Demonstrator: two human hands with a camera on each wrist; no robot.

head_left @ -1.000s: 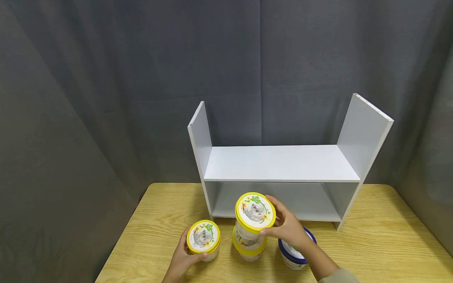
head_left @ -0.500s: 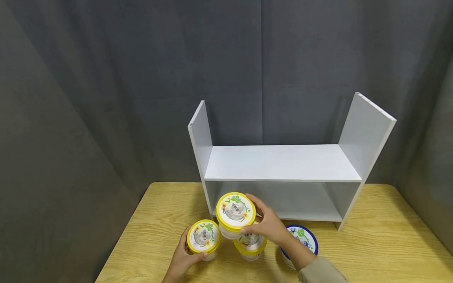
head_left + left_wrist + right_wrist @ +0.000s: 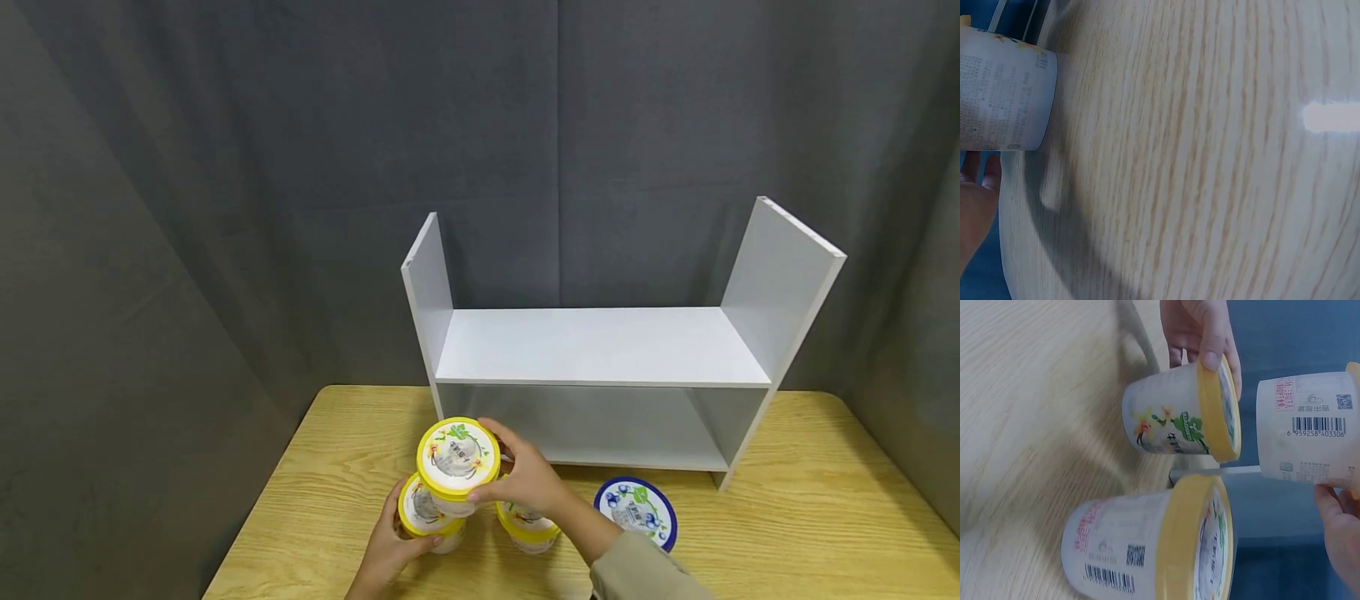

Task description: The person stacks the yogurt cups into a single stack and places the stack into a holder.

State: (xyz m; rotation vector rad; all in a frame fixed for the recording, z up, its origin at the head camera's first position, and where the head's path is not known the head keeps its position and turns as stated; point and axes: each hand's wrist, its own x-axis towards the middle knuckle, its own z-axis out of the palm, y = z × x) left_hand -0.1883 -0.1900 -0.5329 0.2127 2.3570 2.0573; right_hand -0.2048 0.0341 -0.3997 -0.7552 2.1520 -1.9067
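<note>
My right hand grips a white ice-cream tub with a yellow lid, thumb and fingers at its sides. It hangs above a second yellow-lidded tub, which my left hand holds upright on the table. In the right wrist view a gap shows between the raised tub and the lid of the lower tub. A third yellow-lidded tub stands just to the right, partly hidden under my right hand. The left wrist view shows the printed side of a tub and some fingers below it.
A blue-lidded tub with blueberries on its lid stands farther right, by my right sleeve. Behind the tubs is a white two-level shelf with tall side panels. The wooden table ends at a dark grey curtain.
My right hand has carried its tub leftward, from over the third yellow-lidded tub to over the one in my left hand. The blue lid is now uncovered. My left hand stays put.
</note>
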